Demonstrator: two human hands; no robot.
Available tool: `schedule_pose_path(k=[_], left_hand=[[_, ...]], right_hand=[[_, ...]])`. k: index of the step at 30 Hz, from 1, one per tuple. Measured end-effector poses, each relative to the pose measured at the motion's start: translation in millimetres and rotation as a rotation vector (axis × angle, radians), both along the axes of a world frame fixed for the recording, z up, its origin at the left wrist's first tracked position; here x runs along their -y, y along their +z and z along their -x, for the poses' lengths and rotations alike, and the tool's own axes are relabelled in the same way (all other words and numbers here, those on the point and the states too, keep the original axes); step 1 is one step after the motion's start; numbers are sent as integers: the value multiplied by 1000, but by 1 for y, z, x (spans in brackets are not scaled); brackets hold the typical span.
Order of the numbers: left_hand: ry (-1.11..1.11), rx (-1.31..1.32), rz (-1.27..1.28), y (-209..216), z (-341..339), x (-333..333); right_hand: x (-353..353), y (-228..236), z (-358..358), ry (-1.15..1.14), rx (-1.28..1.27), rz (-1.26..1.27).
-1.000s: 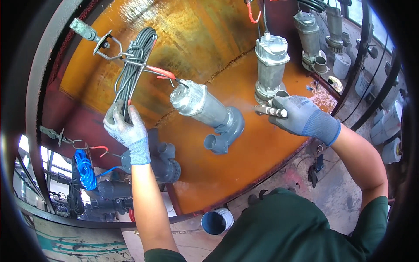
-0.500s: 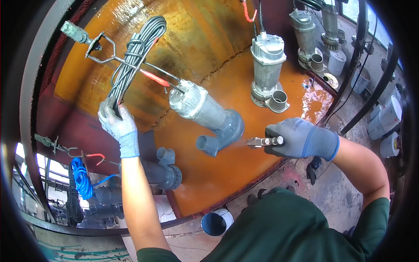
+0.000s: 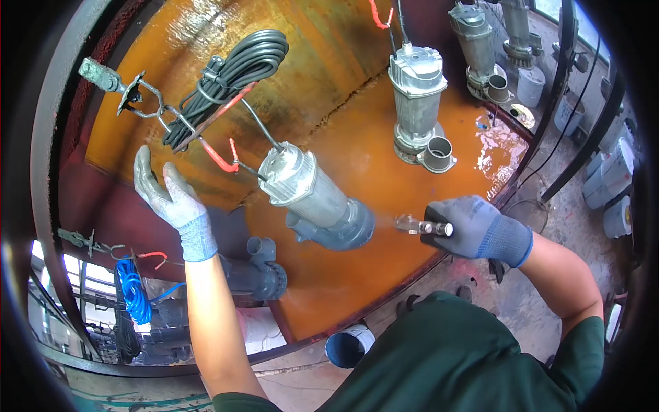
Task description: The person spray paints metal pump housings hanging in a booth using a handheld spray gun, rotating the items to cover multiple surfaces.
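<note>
While the right hand (image 3: pixel 473 230) grips the nozzle (image 3: pixel 422 225), left fingers (image 3: pixel 154 185) (now spread) released the cable (image 3: pixel 230 82).

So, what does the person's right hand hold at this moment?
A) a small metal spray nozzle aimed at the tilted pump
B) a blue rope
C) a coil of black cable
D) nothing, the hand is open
A: the gloved right hand is closed around a small metal nozzle, with fine mist toward the tilted grey pump; the black cable coil hangs from a hook, and the left hand is open.
</note>
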State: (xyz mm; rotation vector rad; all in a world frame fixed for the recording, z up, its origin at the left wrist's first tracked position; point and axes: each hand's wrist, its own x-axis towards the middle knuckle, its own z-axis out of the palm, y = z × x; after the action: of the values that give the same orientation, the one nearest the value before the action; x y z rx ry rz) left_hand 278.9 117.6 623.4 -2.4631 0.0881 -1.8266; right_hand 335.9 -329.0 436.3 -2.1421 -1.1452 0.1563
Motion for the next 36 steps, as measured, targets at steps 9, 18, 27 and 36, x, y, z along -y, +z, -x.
schedule_pose_path(k=[9, 18, 27, 36], left_hand=[[-352, -356, 103, 20, -30, 105], [-362, -264, 350, 4, -3, 111], [-379, -230, 427, -7, 46, 92], [-328, -137, 437, -10, 78, 97]], right_hand=[[-11, -16, 18, 141, -264, -15], [-14, -47, 23, 125, -195, -169], [1, -56, 9, 56, -114, -178], [10, -37, -11, -167, -75, -270]])
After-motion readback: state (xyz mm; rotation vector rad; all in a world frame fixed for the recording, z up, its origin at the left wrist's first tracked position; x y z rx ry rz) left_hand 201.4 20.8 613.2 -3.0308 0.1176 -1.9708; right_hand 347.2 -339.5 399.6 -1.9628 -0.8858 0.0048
